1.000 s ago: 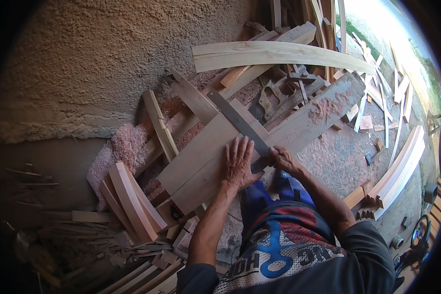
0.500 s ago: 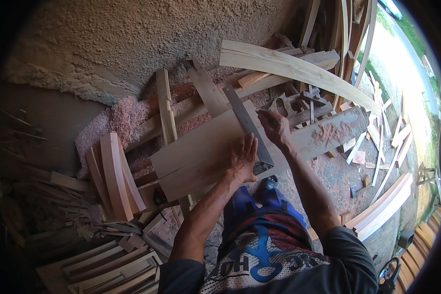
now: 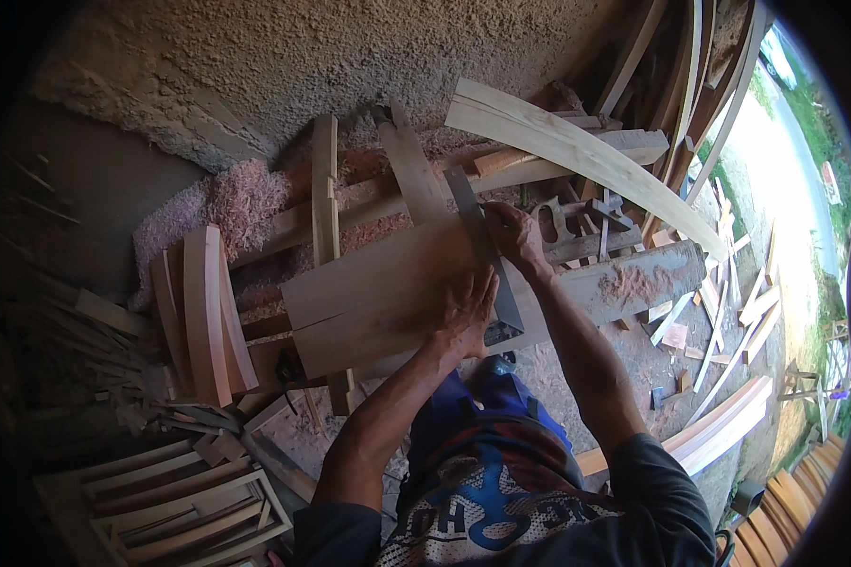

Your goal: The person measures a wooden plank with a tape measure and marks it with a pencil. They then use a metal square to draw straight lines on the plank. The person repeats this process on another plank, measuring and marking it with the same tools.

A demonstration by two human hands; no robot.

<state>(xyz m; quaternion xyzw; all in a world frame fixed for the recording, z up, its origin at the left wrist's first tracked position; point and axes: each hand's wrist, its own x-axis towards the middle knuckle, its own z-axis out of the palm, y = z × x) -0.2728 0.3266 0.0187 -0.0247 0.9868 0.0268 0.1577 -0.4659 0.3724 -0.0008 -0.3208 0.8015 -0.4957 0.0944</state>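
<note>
A wide, pale wooden board (image 3: 378, 279) lies across the work surface in front of me, with a crack running in from its left end. On its right part rests a dark metal carpenter's square (image 3: 479, 222), its long blade pointing away from me. My left hand (image 3: 463, 314) presses on the board beside the square, fingers stretched out and their tips against the blade. Just right of the blade, my right hand (image 3: 517, 236) is closed in a pinch near the blade's middle. Whatever sits between those fingertips is too small and dark to name.
A hand saw (image 3: 550, 219) and a metal-and-wood tool (image 3: 607, 210) lie right of my right hand. A long curved plank (image 3: 586, 151) spans the back. Pink shavings (image 3: 246, 200) heap against the rough wall (image 3: 350, 57). Cut curved pieces (image 3: 203, 312) lean at left.
My right hand has moved away from me along the square's blade and closer to it. The left hand stays pressed by the square. The whole view has shifted slightly.
</note>
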